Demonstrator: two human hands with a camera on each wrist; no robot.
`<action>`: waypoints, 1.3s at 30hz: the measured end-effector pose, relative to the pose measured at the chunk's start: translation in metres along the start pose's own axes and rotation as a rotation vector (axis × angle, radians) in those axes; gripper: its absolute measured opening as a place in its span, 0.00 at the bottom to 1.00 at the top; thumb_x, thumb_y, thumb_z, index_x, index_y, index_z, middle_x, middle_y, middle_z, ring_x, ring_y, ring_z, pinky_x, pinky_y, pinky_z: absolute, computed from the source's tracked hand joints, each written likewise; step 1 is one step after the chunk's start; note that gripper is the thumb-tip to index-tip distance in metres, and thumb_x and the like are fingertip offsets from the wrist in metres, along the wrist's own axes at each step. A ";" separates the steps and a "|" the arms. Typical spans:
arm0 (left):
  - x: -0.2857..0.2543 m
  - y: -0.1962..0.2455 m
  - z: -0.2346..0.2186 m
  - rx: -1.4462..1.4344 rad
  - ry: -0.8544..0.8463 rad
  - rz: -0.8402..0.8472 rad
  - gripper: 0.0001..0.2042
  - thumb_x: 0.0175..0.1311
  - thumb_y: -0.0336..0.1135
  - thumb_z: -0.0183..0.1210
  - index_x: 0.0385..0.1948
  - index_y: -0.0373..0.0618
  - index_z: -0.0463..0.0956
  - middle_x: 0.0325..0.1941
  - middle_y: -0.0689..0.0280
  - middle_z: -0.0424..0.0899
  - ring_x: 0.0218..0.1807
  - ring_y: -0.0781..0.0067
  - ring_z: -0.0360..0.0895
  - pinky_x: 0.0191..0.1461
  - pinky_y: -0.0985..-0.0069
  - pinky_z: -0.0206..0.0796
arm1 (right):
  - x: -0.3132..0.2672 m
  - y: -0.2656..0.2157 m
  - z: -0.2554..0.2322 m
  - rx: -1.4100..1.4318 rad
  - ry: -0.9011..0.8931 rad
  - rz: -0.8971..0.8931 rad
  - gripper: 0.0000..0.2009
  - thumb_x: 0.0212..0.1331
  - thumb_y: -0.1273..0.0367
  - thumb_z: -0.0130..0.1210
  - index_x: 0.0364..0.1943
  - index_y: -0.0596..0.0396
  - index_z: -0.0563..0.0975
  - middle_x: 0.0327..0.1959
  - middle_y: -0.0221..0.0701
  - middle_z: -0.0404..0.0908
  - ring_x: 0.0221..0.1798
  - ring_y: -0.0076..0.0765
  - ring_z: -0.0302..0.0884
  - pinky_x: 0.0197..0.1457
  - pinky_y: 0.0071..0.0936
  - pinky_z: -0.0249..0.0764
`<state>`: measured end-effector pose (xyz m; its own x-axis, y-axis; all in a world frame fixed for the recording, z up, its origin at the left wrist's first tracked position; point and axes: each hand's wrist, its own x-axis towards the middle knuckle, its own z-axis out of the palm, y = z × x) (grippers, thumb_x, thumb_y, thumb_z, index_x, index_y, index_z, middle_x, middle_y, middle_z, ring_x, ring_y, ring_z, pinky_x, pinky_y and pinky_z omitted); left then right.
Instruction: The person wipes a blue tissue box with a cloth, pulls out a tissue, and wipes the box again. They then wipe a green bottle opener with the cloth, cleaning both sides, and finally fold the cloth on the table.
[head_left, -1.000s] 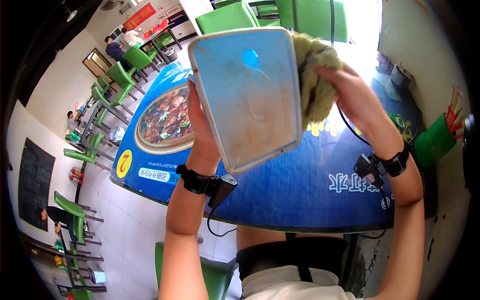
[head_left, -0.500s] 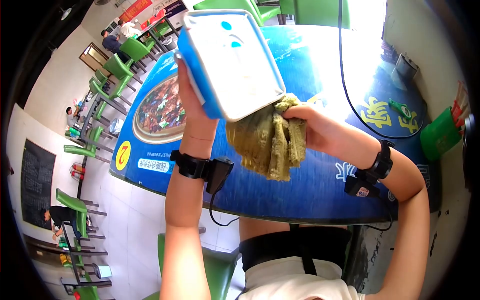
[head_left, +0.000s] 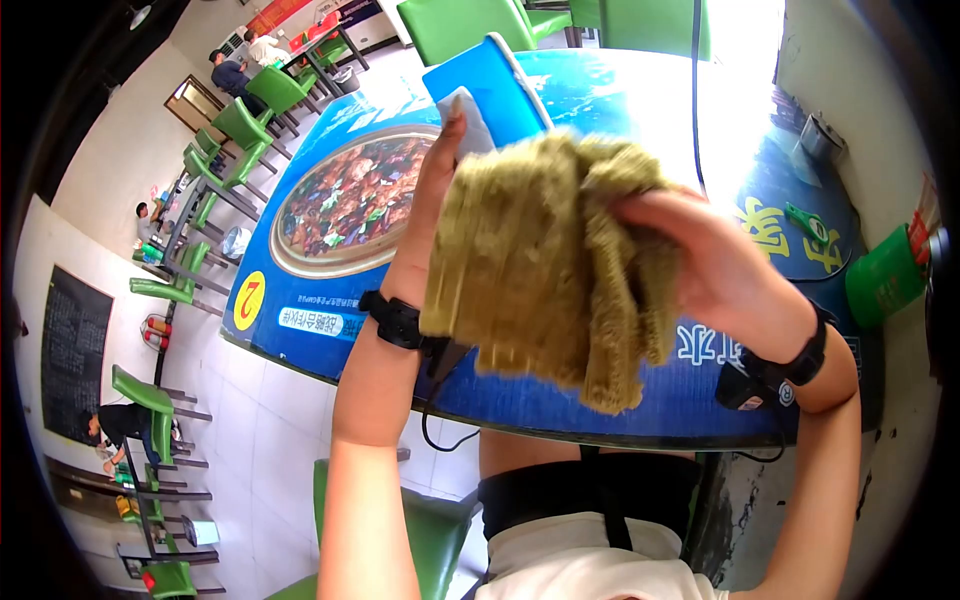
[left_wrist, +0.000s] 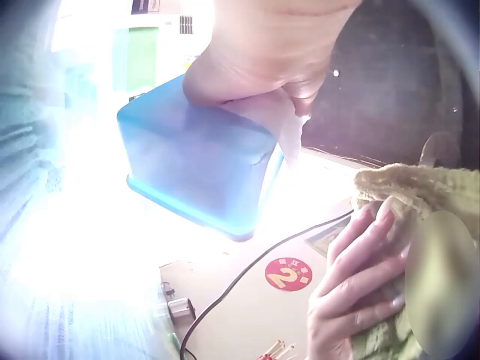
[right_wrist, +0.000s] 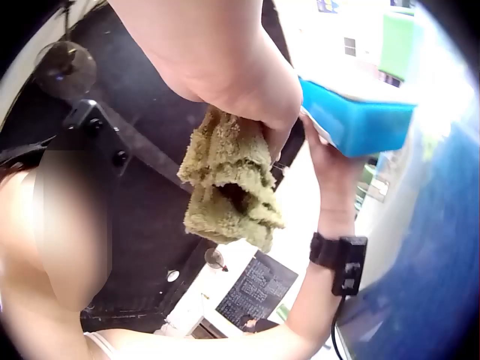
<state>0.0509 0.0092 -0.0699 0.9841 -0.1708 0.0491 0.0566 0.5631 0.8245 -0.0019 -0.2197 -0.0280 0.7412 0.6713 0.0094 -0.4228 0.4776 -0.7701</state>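
Note:
The left hand (head_left: 443, 150) grips a blue box (head_left: 490, 90) with a pale rim, a white piece of paper or tissue (head_left: 468, 122) between palm and box. In the left wrist view the box (left_wrist: 195, 157) hangs below that hand (left_wrist: 262, 52). The right hand (head_left: 700, 260) pinches a folded olive-green towel (head_left: 520, 260), which covers the box's near part in the head view. Seen from the right wrist, the towel (right_wrist: 229, 180) hangs below the right hand (right_wrist: 240, 82), apart from the box (right_wrist: 356, 124).
A blue printed table (head_left: 560, 420) spreads below the hands. At its right side are a green container of sticks (head_left: 885, 280), a green-handled object (head_left: 808, 222), a metal can (head_left: 822, 138) and a black cable (head_left: 697, 120). Green chairs (head_left: 465, 30) stand beyond.
The towel has come off the box's side, dipped below it, then risen in front of it toward the head camera. The box has turned from its broad face to its blue side.

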 end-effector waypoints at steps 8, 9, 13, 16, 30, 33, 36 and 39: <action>-0.018 -0.010 0.043 0.598 -0.021 0.221 0.18 0.56 0.41 0.59 0.40 0.35 0.74 0.37 0.64 0.78 0.38 0.80 0.74 0.39 0.82 0.67 | -0.014 -0.033 -0.014 -1.185 0.257 -1.017 0.14 0.52 0.77 0.50 0.44 0.62 0.72 0.44 0.38 0.73 0.46 0.34 0.74 0.49 0.28 0.71; -0.021 -0.012 0.047 0.647 -0.066 0.196 0.17 0.55 0.40 0.60 0.40 0.35 0.74 0.36 0.65 0.78 0.36 0.80 0.74 0.38 0.82 0.67 | -0.025 -0.039 -0.022 -1.652 0.395 -1.137 0.14 0.50 0.79 0.49 0.44 0.62 0.73 0.43 0.39 0.73 0.45 0.34 0.74 0.49 0.28 0.70; -0.026 -0.022 0.047 1.080 -0.229 0.177 0.15 0.49 0.36 0.64 0.35 0.38 0.74 0.28 0.62 0.79 0.29 0.76 0.76 0.32 0.78 0.68 | -0.012 -0.027 -0.001 -1.700 0.159 -1.056 0.18 0.43 0.82 0.47 0.44 0.60 0.72 0.42 0.40 0.75 0.47 0.39 0.74 0.53 0.28 0.68; -0.037 -0.031 0.060 1.353 -0.207 0.906 0.13 0.46 0.40 0.63 0.31 0.45 0.74 0.30 0.61 0.79 0.31 0.59 0.77 0.32 0.67 0.69 | 0.003 -0.013 0.010 -1.941 -0.050 -0.987 0.19 0.40 0.78 0.51 0.43 0.56 0.73 0.45 0.38 0.76 0.49 0.46 0.74 0.54 0.38 0.68; -0.039 -0.026 0.057 1.526 -0.192 0.546 0.19 0.45 0.47 0.64 0.33 0.44 0.74 0.30 0.58 0.79 0.34 0.56 0.77 0.36 0.66 0.69 | 0.019 -0.034 -0.012 -1.865 -0.213 -0.759 0.19 0.38 0.79 0.52 0.41 0.61 0.73 0.40 0.43 0.78 0.47 0.50 0.74 0.50 0.36 0.71; -0.044 -0.017 0.068 1.594 -0.257 0.381 0.19 0.44 0.49 0.64 0.28 0.42 0.74 0.27 0.57 0.78 0.32 0.55 0.76 0.35 0.66 0.68 | 0.015 -0.064 -0.049 -1.717 -0.179 -0.769 0.22 0.40 0.80 0.56 0.47 0.62 0.73 0.33 0.45 0.77 0.34 0.44 0.77 0.38 0.29 0.73; -0.042 -0.011 0.069 1.659 -0.404 0.334 0.19 0.44 0.48 0.64 0.24 0.40 0.72 0.23 0.56 0.75 0.29 0.53 0.74 0.33 0.66 0.67 | 0.005 -0.091 -0.050 -1.796 0.051 -0.834 0.21 0.45 0.78 0.54 0.48 0.63 0.71 0.31 0.39 0.78 0.27 0.31 0.76 0.33 0.23 0.73; -0.043 -0.010 0.068 1.633 -0.555 0.390 0.20 0.44 0.46 0.65 0.21 0.38 0.68 0.21 0.56 0.71 0.26 0.51 0.71 0.30 0.66 0.63 | 0.001 -0.091 -0.049 -1.560 0.334 -0.758 0.21 0.46 0.78 0.53 0.49 0.63 0.70 0.29 0.34 0.77 0.25 0.22 0.73 0.28 0.19 0.71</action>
<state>-0.0033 -0.0443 -0.0416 0.7108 -0.6599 0.2436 -0.6968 -0.6136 0.3714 0.0627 -0.2902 0.0106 0.6696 0.3496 0.6553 0.7305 -0.4696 -0.4959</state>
